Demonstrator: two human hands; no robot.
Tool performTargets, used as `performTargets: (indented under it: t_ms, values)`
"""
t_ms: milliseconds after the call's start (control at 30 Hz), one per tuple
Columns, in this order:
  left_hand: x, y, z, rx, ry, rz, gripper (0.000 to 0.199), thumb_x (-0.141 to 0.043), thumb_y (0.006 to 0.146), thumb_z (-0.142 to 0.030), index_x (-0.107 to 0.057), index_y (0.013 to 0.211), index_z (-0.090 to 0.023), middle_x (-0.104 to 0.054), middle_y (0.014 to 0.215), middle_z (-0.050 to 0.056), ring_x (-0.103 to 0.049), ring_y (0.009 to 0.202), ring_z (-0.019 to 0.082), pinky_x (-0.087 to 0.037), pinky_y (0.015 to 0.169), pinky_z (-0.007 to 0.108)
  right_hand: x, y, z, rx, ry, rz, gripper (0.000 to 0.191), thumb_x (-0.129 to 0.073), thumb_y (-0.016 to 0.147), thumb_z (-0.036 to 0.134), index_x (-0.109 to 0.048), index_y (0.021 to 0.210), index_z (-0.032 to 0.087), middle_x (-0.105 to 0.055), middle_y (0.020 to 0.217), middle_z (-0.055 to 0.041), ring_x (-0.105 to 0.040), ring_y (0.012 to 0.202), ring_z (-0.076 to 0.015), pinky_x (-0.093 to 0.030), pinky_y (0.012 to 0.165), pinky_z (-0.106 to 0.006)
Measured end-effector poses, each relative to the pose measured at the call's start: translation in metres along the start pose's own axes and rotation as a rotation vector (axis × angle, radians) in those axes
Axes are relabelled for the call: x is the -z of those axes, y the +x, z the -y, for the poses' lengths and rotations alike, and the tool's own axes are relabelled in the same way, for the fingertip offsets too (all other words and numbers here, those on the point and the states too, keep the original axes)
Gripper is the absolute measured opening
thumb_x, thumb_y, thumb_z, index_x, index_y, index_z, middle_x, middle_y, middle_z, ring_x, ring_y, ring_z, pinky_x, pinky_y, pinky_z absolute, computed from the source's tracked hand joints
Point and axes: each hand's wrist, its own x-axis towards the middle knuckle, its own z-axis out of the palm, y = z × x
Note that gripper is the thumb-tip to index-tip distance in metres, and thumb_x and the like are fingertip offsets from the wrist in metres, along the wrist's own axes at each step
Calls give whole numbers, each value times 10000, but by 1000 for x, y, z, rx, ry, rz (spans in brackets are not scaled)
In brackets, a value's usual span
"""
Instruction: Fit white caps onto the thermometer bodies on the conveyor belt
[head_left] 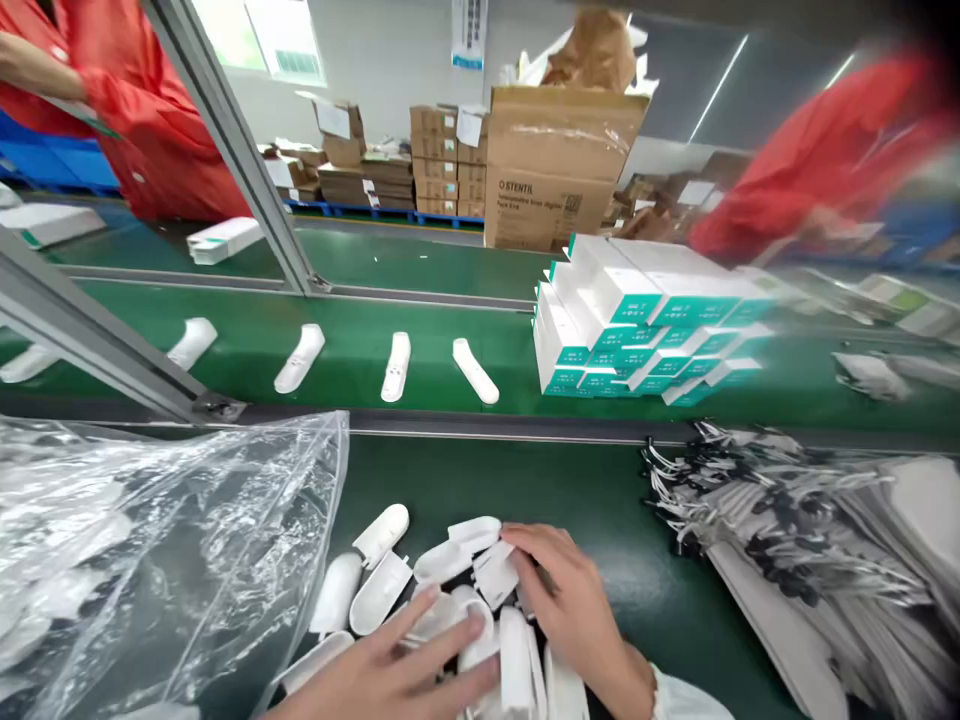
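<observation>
A heap of white plastic covers (pixel 381 592), rounded at one end, lies in front of me on the green bench. My left hand (pixel 405 665) reaches over the near side of the heap, its fingers spread and resting on or just above the pieces. At the heap's right side, my right hand (pixel 566 600) has its fingers curved and apart. Its fingertips touch a white cover (pixel 477 533) at the top of the heap. Parts of the heap are hidden under both hands.
A clear plastic bag (pixel 217 540) of white parts lies left. Grey cuffs with cables (pixel 810 540) are piled right. Beyond, a green conveyor (pixel 352 370) carries several white devices (pixel 396 366) and stacked white-teal boxes (pixel 637 320). A large carton (pixel 562 165) and red-sleeved people (pixel 150 110) are behind.
</observation>
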Motion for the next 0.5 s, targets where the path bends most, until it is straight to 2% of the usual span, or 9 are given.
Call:
performTargets:
  t_ms: [100, 167, 200, 267, 333, 367, 467, 500]
  values:
    - [4, 4, 4, 172, -50, 16, 551, -726, 732, -411, -599, 1260, -501, -521, 1414, -104, -446, 1348, 214, -463, 1108, 411, -2, 30, -5, 36, 30, -62, 272, -458, 975, 197, -679, 1095, 299, -703, 1136, -40, -631, 1089, -235, -513, 930, -403]
    - [5, 3, 8, 188, -78, 45, 519, -689, 791, -386, -577, 1287, -488, -530, 1406, -98, -475, 1323, 211, -430, 1130, 413, 0, 51, -12, 16, 70, -123, 247, -467, 971, 237, -686, 1075, 280, -692, 1158, -49, -630, 1080, -233, -511, 929, -382]
    - [6, 3, 14, 178, -107, 64, 506, -666, 817, -387, -566, 1305, -470, -531, 1407, -91, -485, 1312, 209, -412, 1141, 409, 3, 63, -16, -17, 95, -146, 235, -470, 970, 265, -681, 1073, 264, -700, 1120, -56, -655, 1003, -226, -528, 875, -358]
    - [5, 3, 37, 196, -190, 82, 466, -605, 867, -414, -555, 1330, -409, -551, 1395, -58, -515, 1277, 213, -395, 1141, 409, 7, 87, -26, -109, 144, -171, 233, -474, 962, 310, -661, 1075, 230, -712, 895, -40, -665, 735, -192, -534, 685, -303]
    - [-2, 9, 79, 332, -246, 82, 402, -502, 932, -429, -569, 1318, -338, -595, 1346, -9, -559, 1215, 215, -428, 1095, 403, 9, 115, -36, -177, 194, -183, 267, -467, 953, 326, -646, 1111, 207, -641, 690, 9, -582, 529, -155, -486, 541, -268]
    - [-8, 13, 107, 447, -246, 83, 372, -437, 969, -409, -579, 1300, -317, -616, 1309, 6, -580, 1176, 206, -459, 1048, 379, 8, 128, -40, -180, 222, -186, 294, -460, 948, 325, -649, 1135, 200, -624, 687, 12, -559, 502, -144, -478, 517, -262]
    - [-36, 31, 196, 924, -155, 114, 422, -355, 991, -446, -546, 1330, -280, -572, 1336, 63, -589, 1142, 241, -506, 925, 361, -6, 167, -47, -113, 278, -154, 364, -458, 914, 290, -678, 1189, 195, -661, 967, -55, -597, 585, -133, -530, 555, -269]
    - [-48, 37, 223, 1034, -131, 109, 457, -355, 985, -471, -505, 1370, -276, -543, 1360, 77, -598, 1120, 255, -514, 889, 367, -13, 178, -47, -83, 276, -127, 373, -471, 899, 274, -687, 1192, 196, -655, 1064, -73, -621, 634, -138, -554, 591, -279]
